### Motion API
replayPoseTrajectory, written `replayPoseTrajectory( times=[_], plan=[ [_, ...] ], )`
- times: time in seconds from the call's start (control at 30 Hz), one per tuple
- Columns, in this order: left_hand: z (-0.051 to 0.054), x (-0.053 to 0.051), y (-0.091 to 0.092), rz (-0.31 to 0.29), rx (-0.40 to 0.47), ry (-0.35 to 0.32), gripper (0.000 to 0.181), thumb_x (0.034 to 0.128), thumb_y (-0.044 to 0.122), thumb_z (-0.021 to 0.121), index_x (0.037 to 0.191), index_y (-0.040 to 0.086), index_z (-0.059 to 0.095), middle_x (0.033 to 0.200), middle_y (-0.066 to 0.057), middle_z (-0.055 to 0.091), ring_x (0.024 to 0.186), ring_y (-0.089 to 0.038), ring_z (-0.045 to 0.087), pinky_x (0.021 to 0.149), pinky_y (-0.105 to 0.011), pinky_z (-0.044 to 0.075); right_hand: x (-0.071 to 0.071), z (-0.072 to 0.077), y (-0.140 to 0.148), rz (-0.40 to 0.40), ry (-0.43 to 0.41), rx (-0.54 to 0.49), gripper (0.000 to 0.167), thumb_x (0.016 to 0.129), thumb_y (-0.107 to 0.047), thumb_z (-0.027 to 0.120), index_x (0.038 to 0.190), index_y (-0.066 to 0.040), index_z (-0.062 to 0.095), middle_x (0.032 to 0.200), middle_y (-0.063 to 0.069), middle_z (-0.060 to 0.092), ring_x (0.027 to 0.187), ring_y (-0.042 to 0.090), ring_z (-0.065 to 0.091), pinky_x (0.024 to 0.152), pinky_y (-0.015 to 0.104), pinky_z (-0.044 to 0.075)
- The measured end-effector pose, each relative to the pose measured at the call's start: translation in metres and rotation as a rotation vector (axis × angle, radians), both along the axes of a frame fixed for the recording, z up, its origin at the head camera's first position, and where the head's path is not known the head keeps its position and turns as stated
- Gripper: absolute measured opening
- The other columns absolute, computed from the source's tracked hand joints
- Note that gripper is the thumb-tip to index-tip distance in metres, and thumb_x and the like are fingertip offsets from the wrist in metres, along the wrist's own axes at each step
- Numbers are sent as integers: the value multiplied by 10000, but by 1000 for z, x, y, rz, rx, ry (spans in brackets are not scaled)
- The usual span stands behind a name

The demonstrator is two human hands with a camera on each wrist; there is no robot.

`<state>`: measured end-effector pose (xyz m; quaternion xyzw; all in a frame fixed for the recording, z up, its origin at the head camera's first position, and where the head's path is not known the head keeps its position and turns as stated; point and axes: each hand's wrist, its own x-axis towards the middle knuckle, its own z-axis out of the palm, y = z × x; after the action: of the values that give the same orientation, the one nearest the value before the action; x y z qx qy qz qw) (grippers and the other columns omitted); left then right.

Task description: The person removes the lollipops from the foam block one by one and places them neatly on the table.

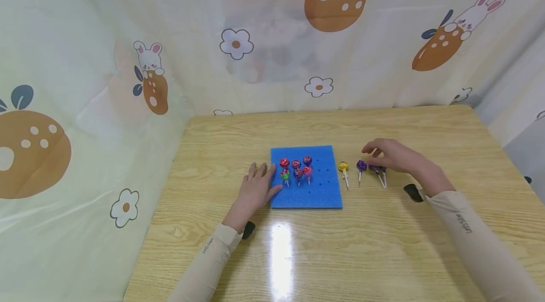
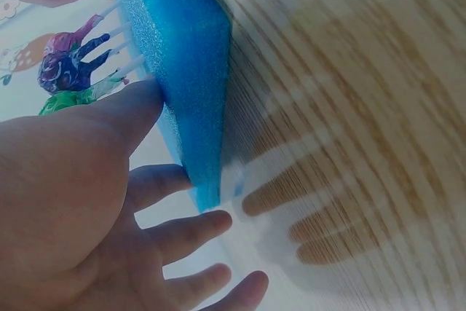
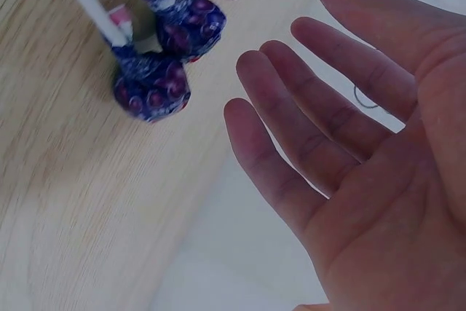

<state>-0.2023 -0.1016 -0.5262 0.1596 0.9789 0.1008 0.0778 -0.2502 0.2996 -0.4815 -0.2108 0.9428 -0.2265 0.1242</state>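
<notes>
The left hand (image 1: 255, 190) rests at the left edge of a blue foam board (image 1: 319, 198), its thumb and index finger touching the foam (image 2: 196, 71) in the left wrist view. Several wrapped lollipops stand in the board, among them a red one (image 1: 284, 163), a green one (image 1: 285, 175) and a pink one (image 1: 307, 171). Holding nothing, the right hand (image 1: 393, 155) hovers over purple lollipops lying right of the board; one (image 1: 361, 165) lies apart, and two others (image 3: 151, 92) lie side by side. A yellow lollipop (image 1: 343, 167) lies nearest the board.
Small holes dot the right part of the board. Under everything is a wood-grain table (image 1: 221, 136). A patterned curtain (image 1: 272, 65) hangs behind it and along the left side. Light reflects off the table below the board.
</notes>
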Motion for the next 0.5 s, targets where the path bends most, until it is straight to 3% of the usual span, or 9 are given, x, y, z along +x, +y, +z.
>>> replayPoseTrajectory(
  times=[0.5],
  plan=[
    [6, 2, -1, -9, -1, -7, 678, 1020, 525, 492, 1577, 166, 351, 1599, -185, 368, 1511, -458, 220, 1128, -638, 362, 1, 3, -27, 79, 28, -2, 377, 961, -171, 684, 1268, 42, 638, 1219, 221, 653, 1073, 371, 659, 893, 520, 544]
  ],
)
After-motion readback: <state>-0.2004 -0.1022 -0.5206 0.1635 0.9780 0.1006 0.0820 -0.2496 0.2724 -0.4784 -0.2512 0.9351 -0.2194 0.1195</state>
